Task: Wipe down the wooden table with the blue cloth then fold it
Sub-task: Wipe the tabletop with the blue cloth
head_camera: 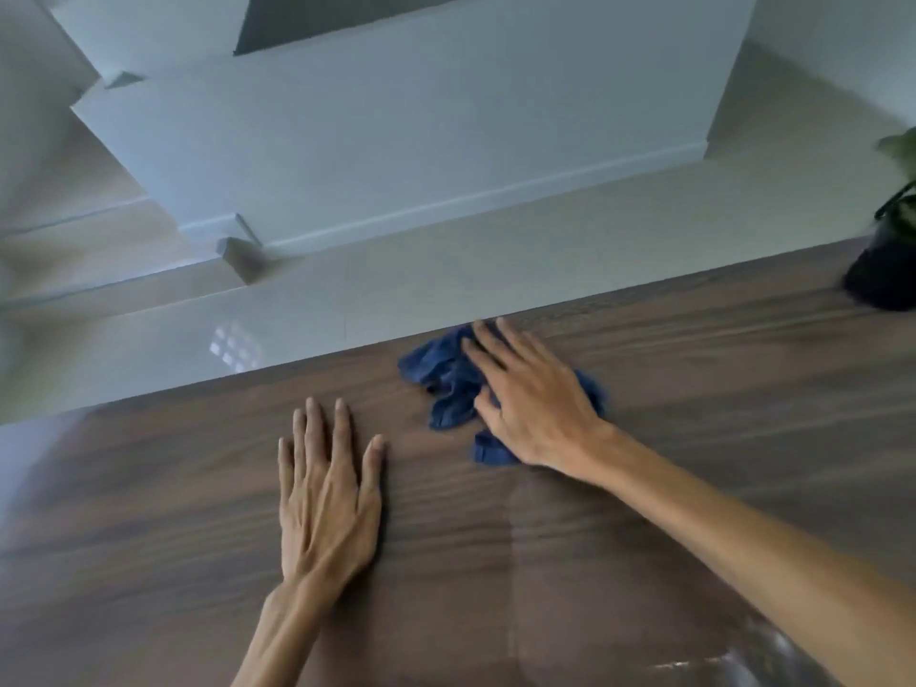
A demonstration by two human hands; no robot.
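A crumpled blue cloth (pixel 448 384) lies on the dark wooden table (pixel 694 399), close to its far edge. My right hand (pixel 533 399) presses flat on the cloth with straight, spread fingers and covers its middle. My left hand (pixel 327 493) rests flat on the bare wood to the left of the cloth, fingers straight, holding nothing.
A dark pot with a green plant (pixel 887 260) stands on the table's far right corner. Beyond the far edge are a pale tiled floor (pixel 347 290) and white steps (pixel 396 141). The frame is blurred by motion.
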